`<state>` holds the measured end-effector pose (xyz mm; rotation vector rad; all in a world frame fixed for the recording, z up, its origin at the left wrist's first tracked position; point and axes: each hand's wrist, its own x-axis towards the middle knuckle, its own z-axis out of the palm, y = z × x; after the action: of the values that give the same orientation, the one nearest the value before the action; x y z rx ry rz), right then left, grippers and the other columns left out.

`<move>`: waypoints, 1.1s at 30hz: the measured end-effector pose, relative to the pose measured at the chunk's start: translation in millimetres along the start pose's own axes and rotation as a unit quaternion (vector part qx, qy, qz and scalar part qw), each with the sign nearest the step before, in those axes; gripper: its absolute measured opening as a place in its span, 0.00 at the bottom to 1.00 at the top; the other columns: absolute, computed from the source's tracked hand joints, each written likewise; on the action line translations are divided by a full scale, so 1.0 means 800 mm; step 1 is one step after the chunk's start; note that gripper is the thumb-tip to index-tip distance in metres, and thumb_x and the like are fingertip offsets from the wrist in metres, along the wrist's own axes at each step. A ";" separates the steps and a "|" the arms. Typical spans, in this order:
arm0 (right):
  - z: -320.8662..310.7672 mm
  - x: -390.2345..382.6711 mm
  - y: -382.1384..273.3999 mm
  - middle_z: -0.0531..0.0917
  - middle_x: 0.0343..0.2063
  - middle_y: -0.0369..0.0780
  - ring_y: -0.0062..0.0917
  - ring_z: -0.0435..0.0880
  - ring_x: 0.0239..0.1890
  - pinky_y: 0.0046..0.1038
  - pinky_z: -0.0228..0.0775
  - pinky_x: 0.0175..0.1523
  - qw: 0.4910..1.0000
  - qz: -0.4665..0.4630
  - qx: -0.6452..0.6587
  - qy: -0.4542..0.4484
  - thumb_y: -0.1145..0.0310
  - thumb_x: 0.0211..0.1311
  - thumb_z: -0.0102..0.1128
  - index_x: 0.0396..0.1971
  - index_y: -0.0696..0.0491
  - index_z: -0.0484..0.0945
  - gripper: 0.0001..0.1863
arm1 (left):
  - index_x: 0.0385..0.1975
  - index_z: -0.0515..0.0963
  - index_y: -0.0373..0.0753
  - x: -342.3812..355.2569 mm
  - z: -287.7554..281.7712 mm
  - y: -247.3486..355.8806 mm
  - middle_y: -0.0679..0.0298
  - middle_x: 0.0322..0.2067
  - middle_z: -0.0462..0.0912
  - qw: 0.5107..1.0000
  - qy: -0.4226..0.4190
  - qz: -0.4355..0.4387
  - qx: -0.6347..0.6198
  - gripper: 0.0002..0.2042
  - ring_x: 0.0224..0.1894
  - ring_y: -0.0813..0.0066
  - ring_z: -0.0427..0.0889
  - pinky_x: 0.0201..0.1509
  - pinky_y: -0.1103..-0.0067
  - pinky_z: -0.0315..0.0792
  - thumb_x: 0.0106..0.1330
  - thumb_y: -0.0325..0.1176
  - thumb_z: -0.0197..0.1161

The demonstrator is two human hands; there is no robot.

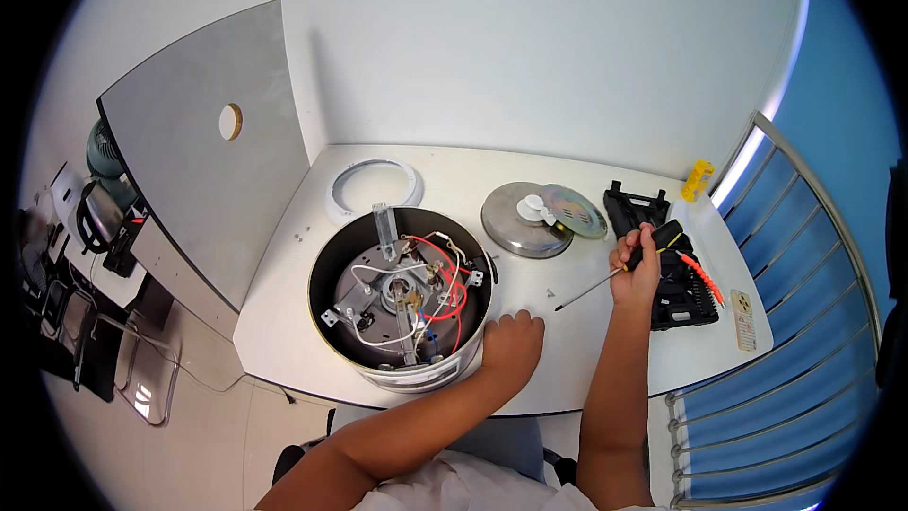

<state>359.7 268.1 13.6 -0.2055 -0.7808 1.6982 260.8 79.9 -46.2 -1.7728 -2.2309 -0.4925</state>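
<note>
My right hand (636,270) grips a screwdriver (662,241) with a yellow-and-black handle, its long shaft pointing down-left over the white table (567,360). Resting on the tabletop, my left hand (513,345) has curled fingers; whatever may be under them is hidden. It is beside an open round appliance body (397,293), which shows red, white and blue wires, metal brackets and a central fitting inside. Behind that body lies a white ring (340,175). A steel round lid (511,227) with a white knob lies at the back, overlapped by a thin perforated disc (577,208).
A black toolbox (681,303) with an orange flexible piece (700,274) is on the right, near a yellow container (698,180) and a small beige strip (744,320). A grey partition (199,180) stands left, with a kettle (99,218) beyond. A metal railing (790,161) borders the right.
</note>
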 end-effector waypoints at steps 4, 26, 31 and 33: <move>0.007 -0.008 0.007 0.71 0.20 0.34 0.18 0.66 0.17 0.21 0.56 0.20 0.999 0.011 -0.022 0.028 0.68 0.63 0.53 0.38 0.50 0.69 0.06 | 0.24 0.72 0.43 0.005 0.004 -0.004 0.65 0.24 0.73 1.000 0.003 -0.019 0.015 0.01 0.26 0.70 0.77 0.22 0.73 0.71 0.53 0.29 0.55; 0.012 -0.007 0.020 0.71 0.20 0.34 0.19 0.65 0.18 0.21 0.54 0.21 0.999 0.044 0.019 0.020 0.50 0.66 0.46 0.41 0.47 0.71 0.16 | 0.55 0.67 0.29 -0.151 -0.253 -0.248 0.40 0.38 0.79 0.611 -0.143 0.280 -0.726 0.26 0.38 0.56 0.82 0.37 0.71 0.76 0.61 0.37 0.62; 0.007 -0.012 0.016 0.74 0.22 0.35 0.21 0.68 0.21 0.22 0.57 0.23 0.996 -0.006 -0.042 0.079 0.47 0.66 0.43 0.42 0.46 0.69 0.18 | 0.42 0.70 0.32 -0.061 -0.197 -0.309 0.68 0.23 0.66 0.721 0.266 -0.137 -0.625 0.18 0.28 0.80 0.68 0.31 0.83 0.64 0.65 0.43 0.52; 0.006 -0.008 0.022 0.74 0.26 0.33 0.20 0.69 0.22 0.21 0.60 0.24 0.994 0.001 -0.051 0.092 0.47 0.65 0.46 0.43 0.46 0.70 0.18 | 0.44 0.72 0.34 -0.023 -0.165 -0.341 0.65 0.31 0.75 0.707 0.262 -0.171 -0.634 0.15 0.31 0.80 0.70 0.37 0.84 0.66 0.65 0.40 0.53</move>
<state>344.9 259.1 5.3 -0.4273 -0.7303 1.6165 -2.1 -46.0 37.6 -1.1418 -1.7296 -2.6872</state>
